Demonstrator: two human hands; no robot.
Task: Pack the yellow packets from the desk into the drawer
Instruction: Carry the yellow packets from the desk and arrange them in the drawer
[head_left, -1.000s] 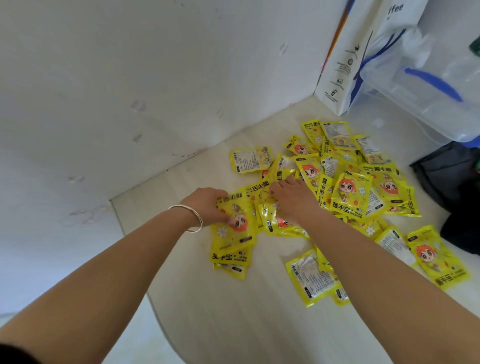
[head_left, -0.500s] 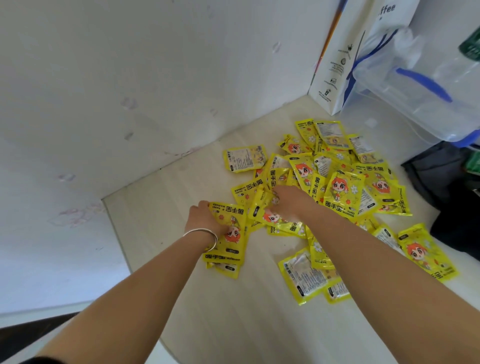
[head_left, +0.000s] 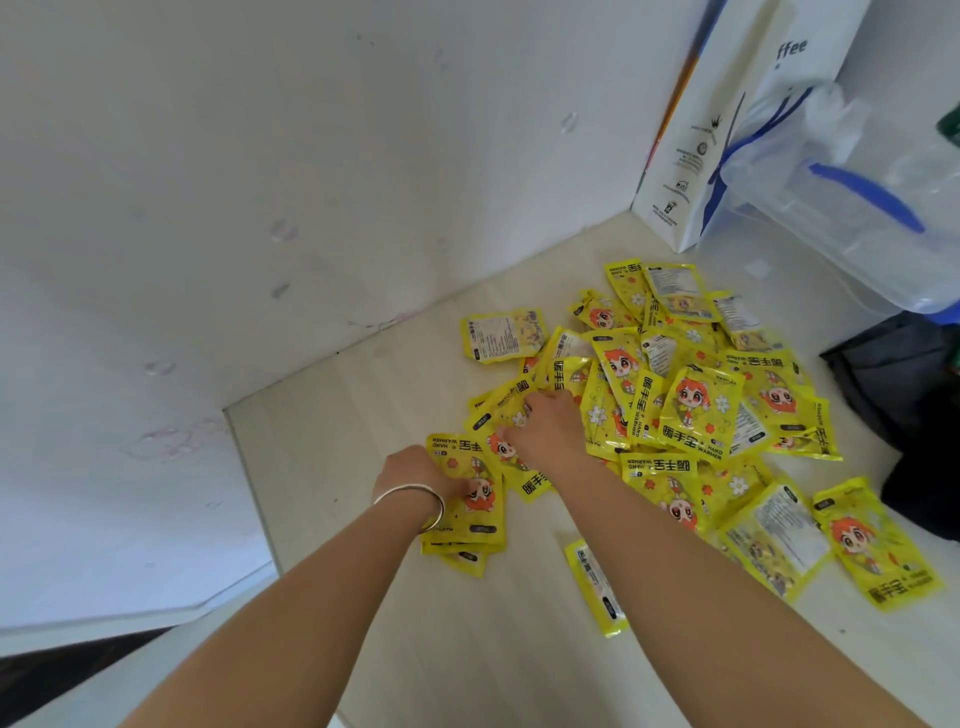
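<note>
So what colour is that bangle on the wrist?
Silver: a thin, plain bangle on the left wrist, best seen in the head view.

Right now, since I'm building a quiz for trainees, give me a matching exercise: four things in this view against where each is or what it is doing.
1 left hand
2 right hand
3 white paper bag
4 dark bag

A stands at the desk's far corner
B grips a small stack of packets
C lies at the desk's right edge
D curls its fingers on a packet of the pile

Pairs: 1-B, 2-D, 3-A, 4-C
</note>
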